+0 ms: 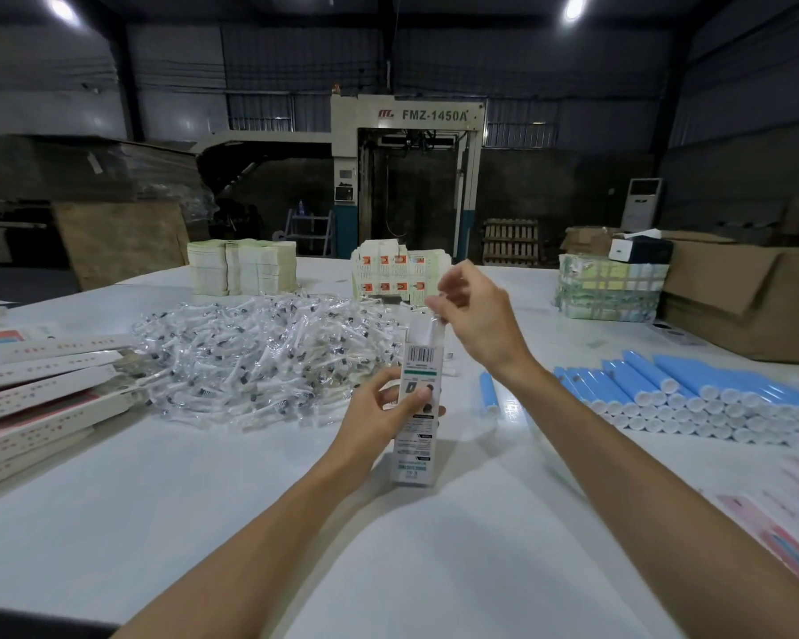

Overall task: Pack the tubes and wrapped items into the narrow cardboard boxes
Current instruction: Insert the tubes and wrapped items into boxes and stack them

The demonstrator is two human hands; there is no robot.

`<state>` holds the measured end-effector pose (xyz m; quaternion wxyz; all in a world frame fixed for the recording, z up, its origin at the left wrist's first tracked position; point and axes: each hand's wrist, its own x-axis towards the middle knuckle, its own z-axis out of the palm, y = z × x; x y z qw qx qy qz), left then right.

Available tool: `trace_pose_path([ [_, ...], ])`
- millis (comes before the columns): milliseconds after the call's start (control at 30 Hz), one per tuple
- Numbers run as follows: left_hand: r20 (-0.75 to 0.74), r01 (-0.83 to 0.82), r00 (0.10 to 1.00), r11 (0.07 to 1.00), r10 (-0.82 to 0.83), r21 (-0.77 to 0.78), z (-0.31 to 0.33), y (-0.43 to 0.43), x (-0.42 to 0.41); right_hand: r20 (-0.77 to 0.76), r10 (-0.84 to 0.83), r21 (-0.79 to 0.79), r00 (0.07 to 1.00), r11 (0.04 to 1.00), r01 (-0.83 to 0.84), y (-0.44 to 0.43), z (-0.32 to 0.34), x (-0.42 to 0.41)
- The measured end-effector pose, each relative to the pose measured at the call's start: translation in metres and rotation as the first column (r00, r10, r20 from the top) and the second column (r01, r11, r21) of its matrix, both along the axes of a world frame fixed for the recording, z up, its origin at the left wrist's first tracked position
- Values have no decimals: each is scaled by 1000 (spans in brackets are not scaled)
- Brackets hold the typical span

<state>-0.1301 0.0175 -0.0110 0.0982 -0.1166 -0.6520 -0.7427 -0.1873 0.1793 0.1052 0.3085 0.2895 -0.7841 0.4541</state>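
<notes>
A narrow white cardboard box with a barcode stands upright on the white table, its top end open. My left hand grips the box around its middle. My right hand hovers at the open top flap, fingers curled as if pinching the flap or something small; what it pinches is blurred. Behind the box lies a large heap of clear-wrapped white items. One blue tube lies alone right of the box. Several blue tubes with white caps are stacked at the right.
Closed narrow boxes pile up at the left edge. Stacks of flat cartons and printed cartons stand at the back, a strapped bundle and brown cardboard boxes at the right. Pink sheets lie at the near right.
</notes>
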Motion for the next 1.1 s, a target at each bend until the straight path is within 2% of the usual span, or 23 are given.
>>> trace_pose_path([
  [167,-1,-14,1000,1000,14,-17,1,-2,1,-30,-43,148,999,988,47,-2,-10,-3],
  [267,-7,-28,1000,1000,28,-14,2,-3,1,-13,-8,263,1000,965,12,-2,-15,-2],
  [367,-10,-31,999,1000,31,-7,1,-3,2,30,27,284,999,958,-35,0,-21,-1],
  [433,-4,-39,999,999,39,-3,1,-4,2,50,69,198,996,977,-78,2,-26,2],
  [567,-3,-9,1000,1000,9,30,1,-6,1,93,88,-102,992,992,-79,8,-51,12],
  [667,3,45,999,998,-45,53,0,-2,2,219,202,-134,954,975,-176,9,-81,22],
  [833,-32,65,997,998,-64,25,-2,0,0,212,375,-281,902,908,-312,11,-93,26],
  [967,-197,39,979,993,-60,-112,0,-1,2,215,425,-308,880,884,-352,16,-94,25],
  [1100,-222,43,971,979,-87,-197,5,-1,1,231,463,-327,856,865,-380,21,-98,23],
])
